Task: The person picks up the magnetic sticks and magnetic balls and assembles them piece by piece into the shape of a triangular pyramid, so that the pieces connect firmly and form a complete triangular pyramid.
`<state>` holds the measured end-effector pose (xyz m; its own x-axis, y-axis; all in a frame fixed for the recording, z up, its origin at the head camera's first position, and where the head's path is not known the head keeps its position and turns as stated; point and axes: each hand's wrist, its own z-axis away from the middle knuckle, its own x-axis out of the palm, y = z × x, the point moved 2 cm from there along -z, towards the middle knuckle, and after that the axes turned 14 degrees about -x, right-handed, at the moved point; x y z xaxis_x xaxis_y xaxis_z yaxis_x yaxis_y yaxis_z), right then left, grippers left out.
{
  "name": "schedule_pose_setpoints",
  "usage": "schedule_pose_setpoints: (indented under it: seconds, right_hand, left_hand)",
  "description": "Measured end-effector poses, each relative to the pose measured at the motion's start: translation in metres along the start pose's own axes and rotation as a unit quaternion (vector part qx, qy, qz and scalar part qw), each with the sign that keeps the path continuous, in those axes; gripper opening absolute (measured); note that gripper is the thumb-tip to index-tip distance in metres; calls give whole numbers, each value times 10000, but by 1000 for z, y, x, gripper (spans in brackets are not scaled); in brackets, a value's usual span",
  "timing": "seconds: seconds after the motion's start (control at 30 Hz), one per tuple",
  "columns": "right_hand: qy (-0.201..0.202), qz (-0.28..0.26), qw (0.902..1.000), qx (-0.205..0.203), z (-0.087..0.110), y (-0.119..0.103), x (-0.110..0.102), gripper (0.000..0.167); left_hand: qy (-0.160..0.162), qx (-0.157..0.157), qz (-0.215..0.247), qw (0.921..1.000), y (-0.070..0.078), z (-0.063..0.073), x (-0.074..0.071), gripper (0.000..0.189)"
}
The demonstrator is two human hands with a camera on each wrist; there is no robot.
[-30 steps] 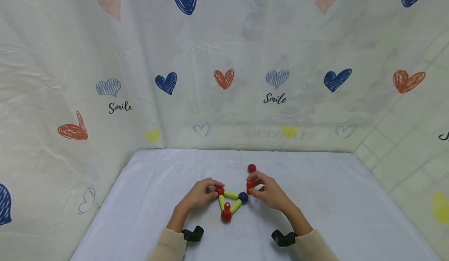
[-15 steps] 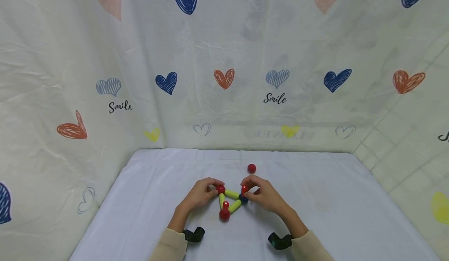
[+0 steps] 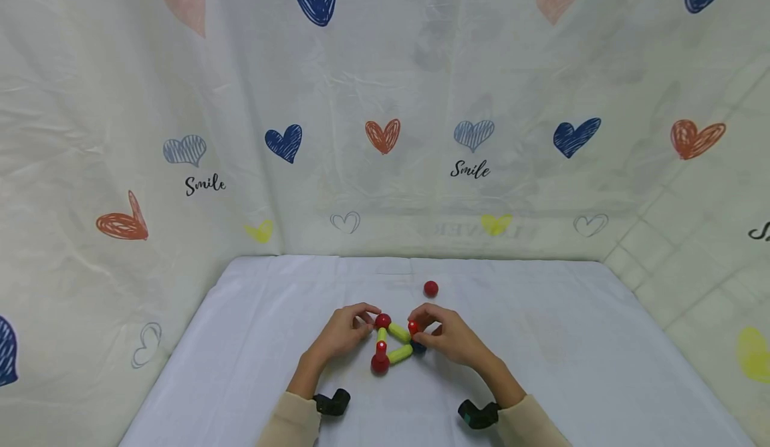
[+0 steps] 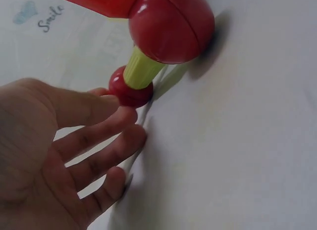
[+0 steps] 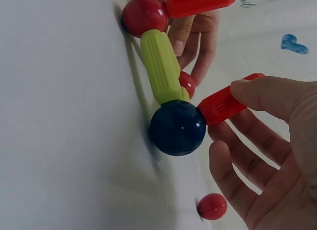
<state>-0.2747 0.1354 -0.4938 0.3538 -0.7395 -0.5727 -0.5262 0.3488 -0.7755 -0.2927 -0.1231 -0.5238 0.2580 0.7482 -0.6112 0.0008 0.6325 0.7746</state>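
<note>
A triangle of three yellow-green rods [image 3: 400, 354] joined by balls lies on the table. My left hand [image 3: 344, 329] pinches the far-left red ball [image 4: 130, 90] between thumb and index finger, the other fingers loosely bent. With thumb and fingers my right hand [image 3: 452, 331] grips a red rod [image 5: 229, 104], whose lower end meets the top of the blue ball [image 5: 178, 128]. Another red rod [image 3: 381, 349] stands up from the near red ball [image 3: 380, 364]. Fingers partly cover the blue ball in the head view.
A loose red ball [image 3: 430, 289] lies on the white-covered table [image 3: 541, 340], beyond my right hand. Behind the table hangs a pale curtain [image 3: 415, 66] printed with hearts. Both wrists wear a black camera [image 3: 479, 414].
My right hand has moved left, bringing the red rod from beside the blue ball onto its top. The triangle has turned slightly, its near red ball shifting left; the left hand stays by its ball.
</note>
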Motion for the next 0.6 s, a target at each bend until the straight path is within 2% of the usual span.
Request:
schedule_pose_setpoints:
  seconds: [0.23, 0.37, 0.5, 0.6]
  right_hand:
    - [-214, 120, 9997, -3, 1, 2, -7, 27]
    - [-88, 370, 9992, 82, 4, 6, -21, 25]
    - [362, 660, 9962, 434, 11, 13, -40, 23]
    - [519, 844, 9912, 874, 17, 21, -52, 22]
  left_hand:
    - [-894, -77, 33, 9960, -3, 4, -9, 59]
    - [-1348, -66, -147, 9907, -3, 8, -10, 73]
    - [-1554, -124, -264, 9874, 0, 11, -9, 87]
    - [-1503, -114, -350, 9880, 2, 12, -6, 92]
